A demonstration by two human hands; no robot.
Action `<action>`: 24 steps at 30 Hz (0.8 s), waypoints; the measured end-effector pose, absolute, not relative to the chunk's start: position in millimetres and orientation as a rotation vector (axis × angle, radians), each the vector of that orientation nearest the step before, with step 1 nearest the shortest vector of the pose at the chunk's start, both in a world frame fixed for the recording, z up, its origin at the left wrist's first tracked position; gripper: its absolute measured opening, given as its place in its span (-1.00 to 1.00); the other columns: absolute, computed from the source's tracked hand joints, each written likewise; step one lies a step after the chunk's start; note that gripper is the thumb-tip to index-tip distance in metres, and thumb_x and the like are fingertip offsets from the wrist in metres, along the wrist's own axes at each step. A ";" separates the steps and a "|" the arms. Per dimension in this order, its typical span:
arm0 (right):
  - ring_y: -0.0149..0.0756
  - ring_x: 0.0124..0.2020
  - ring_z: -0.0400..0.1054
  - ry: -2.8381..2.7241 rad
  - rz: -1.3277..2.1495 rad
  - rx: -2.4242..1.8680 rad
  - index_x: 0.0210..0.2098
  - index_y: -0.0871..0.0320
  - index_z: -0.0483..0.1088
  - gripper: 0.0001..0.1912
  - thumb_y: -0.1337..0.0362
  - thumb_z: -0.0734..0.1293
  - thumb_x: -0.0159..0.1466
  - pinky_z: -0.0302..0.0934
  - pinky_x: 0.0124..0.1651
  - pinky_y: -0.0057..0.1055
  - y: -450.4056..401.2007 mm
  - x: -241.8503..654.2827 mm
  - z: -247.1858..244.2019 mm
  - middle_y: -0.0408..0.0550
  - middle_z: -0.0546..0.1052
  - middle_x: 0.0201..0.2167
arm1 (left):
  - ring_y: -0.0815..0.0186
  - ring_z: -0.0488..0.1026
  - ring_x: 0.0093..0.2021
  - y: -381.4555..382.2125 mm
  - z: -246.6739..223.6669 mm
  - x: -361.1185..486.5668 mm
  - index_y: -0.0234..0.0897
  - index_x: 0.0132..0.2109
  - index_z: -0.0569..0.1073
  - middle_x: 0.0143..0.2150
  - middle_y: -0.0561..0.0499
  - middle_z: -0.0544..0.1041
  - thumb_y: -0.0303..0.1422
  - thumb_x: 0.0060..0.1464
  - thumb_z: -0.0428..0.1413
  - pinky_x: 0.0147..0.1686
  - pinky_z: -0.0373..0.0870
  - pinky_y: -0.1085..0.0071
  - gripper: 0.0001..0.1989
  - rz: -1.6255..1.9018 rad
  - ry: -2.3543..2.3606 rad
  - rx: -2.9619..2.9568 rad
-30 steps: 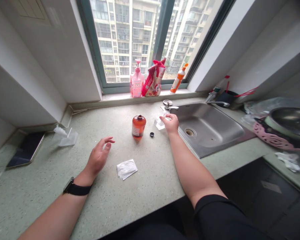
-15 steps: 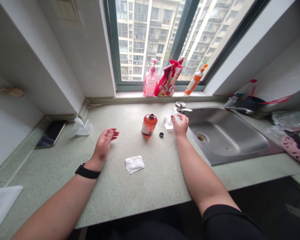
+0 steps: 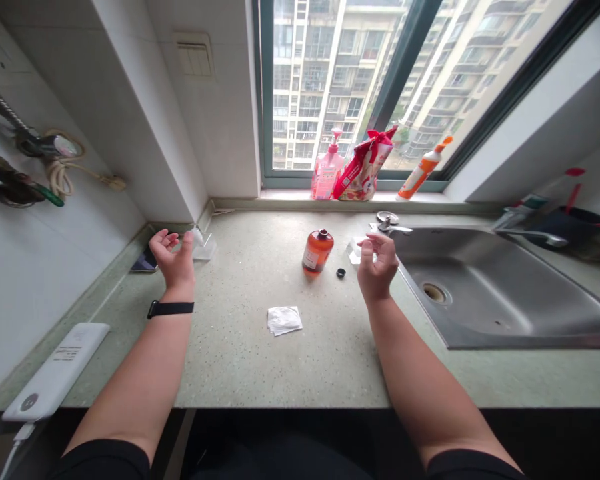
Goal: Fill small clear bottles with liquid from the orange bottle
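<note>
Head view, the only one. Bench: one, pale green, speckled.

Amber bottle: one, upright on the bench between my hands, pale label, neck bare. Black cap: one, just beside the bottle, on its right. Folded tissues: one white stack, on the near side of the bottle.

Left hand: mine, raised, thumb well apart from loosely bent fingers, nothing seen in it. Nearest item, just beside: first clear container; whether I touched it, I could not tell.

Right hand: mine, fingers bent, thumb up, partly in front of the second clear container. I could not tell whether I had hold of anything.

Surroundings: sink to the right; pink pump bottle and red bag on the sill; white power bank at far left.

Progress, as I judged it: done, the bottle uncapped and its cap laid down. Outstanding: the neck was uncovered, both containers stood apart from the bottle, and neither hand was on the tissues.
</note>
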State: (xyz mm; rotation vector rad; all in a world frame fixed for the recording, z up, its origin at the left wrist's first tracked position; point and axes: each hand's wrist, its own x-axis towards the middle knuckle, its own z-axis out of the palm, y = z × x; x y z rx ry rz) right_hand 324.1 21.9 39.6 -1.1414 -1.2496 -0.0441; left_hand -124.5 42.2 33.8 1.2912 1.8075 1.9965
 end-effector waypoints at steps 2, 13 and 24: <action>-0.16 -0.28 0.57 -1.320 -0.047 -1.123 -0.07 0.04 0.47 -0.77 0.06 0.30 0.43 0.47 -0.06 -0.14 17.0 316.8 41.2 -0.10 0.62 -0.34 | -0.09 0.31 0.34 45.5 28.5 -126.2 -0.18 0.06 0.32 0.17 -0.20 0.45 0.02 -0.04 0.46 0.19 0.37 -0.01 -0.30 1.951 1.903 1.394; -0.18 -0.32 0.58 -1.409 -0.011 -0.978 -0.13 0.01 0.51 -0.84 0.15 0.29 0.44 0.50 -0.15 -0.15 5.8 294.1 46.0 -0.10 0.65 -0.32 | -0.28 0.42 0.21 45.6 27.1 -111.6 -0.26 -0.07 0.38 -0.04 -0.23 0.51 -0.01 -0.05 0.43 0.26 0.27 -0.15 -0.41 1.384 2.071 1.957; 0.05 0.19 0.44 -1.726 0.271 -0.950 0.08 -0.02 0.55 -0.64 -0.01 0.46 0.38 0.36 0.31 0.14 -18.3 228.9 21.8 0.11 0.55 0.06 | -0.17 0.52 0.13 -7.0 33.6 -6.3 -0.26 0.39 0.36 0.22 -0.35 0.56 0.18 0.28 0.18 0.15 0.37 -0.02 -0.22 0.930 1.441 2.750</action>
